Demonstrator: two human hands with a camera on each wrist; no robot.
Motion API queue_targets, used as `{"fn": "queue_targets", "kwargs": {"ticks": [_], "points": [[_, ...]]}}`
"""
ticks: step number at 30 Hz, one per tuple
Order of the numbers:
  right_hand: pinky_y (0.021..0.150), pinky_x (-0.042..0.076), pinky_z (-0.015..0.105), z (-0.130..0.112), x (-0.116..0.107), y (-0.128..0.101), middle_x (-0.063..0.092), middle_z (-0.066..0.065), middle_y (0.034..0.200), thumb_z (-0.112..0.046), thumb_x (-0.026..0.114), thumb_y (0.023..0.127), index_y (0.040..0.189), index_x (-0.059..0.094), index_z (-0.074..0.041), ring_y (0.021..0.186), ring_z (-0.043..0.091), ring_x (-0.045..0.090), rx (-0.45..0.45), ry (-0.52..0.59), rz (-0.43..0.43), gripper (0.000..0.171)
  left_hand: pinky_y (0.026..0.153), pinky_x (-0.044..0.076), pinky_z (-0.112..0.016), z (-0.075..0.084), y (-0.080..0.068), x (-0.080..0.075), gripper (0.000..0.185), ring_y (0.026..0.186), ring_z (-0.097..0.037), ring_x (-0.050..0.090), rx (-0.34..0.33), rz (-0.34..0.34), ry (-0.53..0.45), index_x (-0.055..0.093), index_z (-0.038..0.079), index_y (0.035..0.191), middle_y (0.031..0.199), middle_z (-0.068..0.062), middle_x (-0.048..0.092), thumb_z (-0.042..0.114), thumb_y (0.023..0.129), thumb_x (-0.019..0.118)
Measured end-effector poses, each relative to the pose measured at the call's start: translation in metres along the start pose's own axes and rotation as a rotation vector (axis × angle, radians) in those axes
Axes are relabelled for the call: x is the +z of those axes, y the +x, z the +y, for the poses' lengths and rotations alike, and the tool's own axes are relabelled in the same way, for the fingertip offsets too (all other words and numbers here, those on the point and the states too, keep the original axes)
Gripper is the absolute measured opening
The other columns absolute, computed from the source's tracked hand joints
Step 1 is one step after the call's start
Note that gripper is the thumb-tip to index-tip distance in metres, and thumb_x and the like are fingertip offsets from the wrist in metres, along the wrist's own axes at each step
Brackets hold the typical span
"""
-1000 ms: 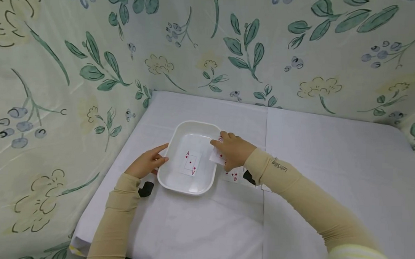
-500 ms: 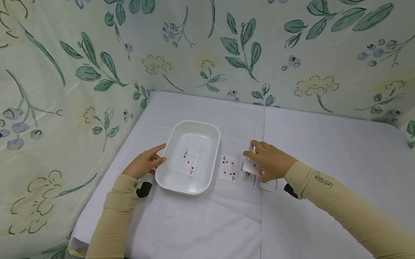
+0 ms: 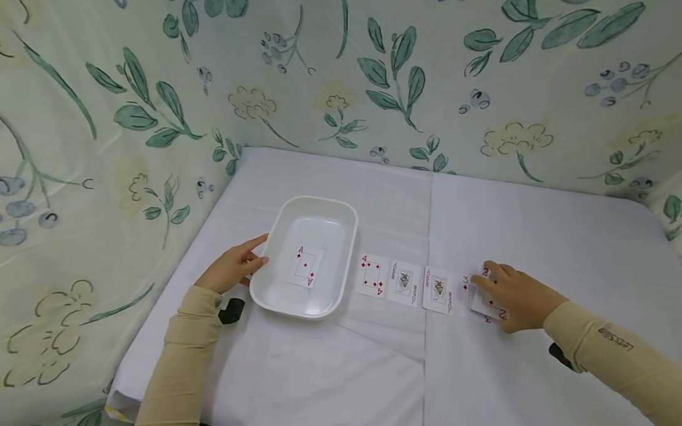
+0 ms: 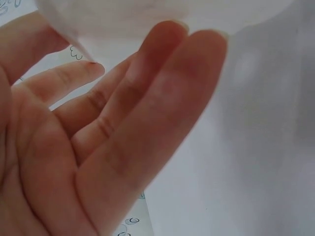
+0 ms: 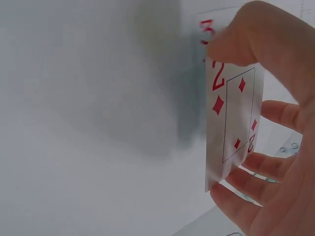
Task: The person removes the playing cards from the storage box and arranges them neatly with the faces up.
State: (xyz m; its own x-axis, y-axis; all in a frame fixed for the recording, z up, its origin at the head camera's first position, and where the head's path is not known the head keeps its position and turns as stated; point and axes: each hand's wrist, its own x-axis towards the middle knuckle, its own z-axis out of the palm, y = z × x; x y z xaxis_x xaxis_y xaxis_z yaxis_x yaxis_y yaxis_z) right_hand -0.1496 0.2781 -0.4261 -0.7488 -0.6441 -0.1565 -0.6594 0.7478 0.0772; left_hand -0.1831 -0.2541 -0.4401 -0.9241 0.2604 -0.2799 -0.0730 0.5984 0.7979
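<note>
Fingers, right hand [image 3: 515,297]: pinching the two of diamonds [image 5: 234,120]
Fingers, left hand [image 3: 234,269]: straight, touching white tray [image 3: 276,298]

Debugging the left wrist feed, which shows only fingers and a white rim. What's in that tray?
Observer: The white tray holds one card, the ace of diamonds, face up.
Operator: Right hand?
Observer: The right hand pinches the 2 of diamonds, far from the tray.
Operator: Anything under it?
Observer: The 3 of diamonds lies on the table, partly covered.
Operator: Between those and the tray?
Observer: The 4 of diamonds and two jokers, side by side in a row.
</note>
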Motion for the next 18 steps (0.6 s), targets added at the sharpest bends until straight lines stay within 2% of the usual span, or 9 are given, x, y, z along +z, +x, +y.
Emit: {"fn": "queue_targets", "kwargs": {"ticks": [6,12,18], "points": [[0.080,0.044,0.049,0.015,0.017,-0.026,0.041,0.021,0.118,-0.016,0.072,0.053,0.125,0.039,-0.005,0.101,0.037,0.046,0.026,0.014,-0.002,0.080,0.063,0.052,-0.035,0.001,-0.001,-0.001,0.059,0.078,-0.023,0.059,-0.007,0.006,0.003,0.026,0.024,0.143,0.096,-0.015,0.060,0.028,0.091,0.054],[0.080,0.046,0.047,0.017,0.021,-0.038,0.041,0.020,0.119,-0.012,0.071,0.056,0.136,0.027,-0.006,0.102,0.037,0.047,0.004,0.017,-0.028,0.091,0.063,0.052,-0.034,0.001,-0.002,0.000,0.059,0.078,-0.023,0.059,-0.008,0.012,0.007,0.026,0.024,0.143,0.094,-0.014,0.060,0.029,0.091,0.054],[0.079,0.046,0.047,0.015,0.021,-0.044,0.038,0.020,0.126,-0.009,0.070,0.056,0.139,0.022,-0.012,0.108,0.039,0.045,0.051,0.089,-0.062,0.096,0.063,0.052,-0.035,0.002,-0.002,0.003,0.059,0.080,-0.023,0.059,-0.007,0.012,0.009,0.025,0.027,0.143,0.096,-0.014,0.060,0.029,0.092,0.053]]}}
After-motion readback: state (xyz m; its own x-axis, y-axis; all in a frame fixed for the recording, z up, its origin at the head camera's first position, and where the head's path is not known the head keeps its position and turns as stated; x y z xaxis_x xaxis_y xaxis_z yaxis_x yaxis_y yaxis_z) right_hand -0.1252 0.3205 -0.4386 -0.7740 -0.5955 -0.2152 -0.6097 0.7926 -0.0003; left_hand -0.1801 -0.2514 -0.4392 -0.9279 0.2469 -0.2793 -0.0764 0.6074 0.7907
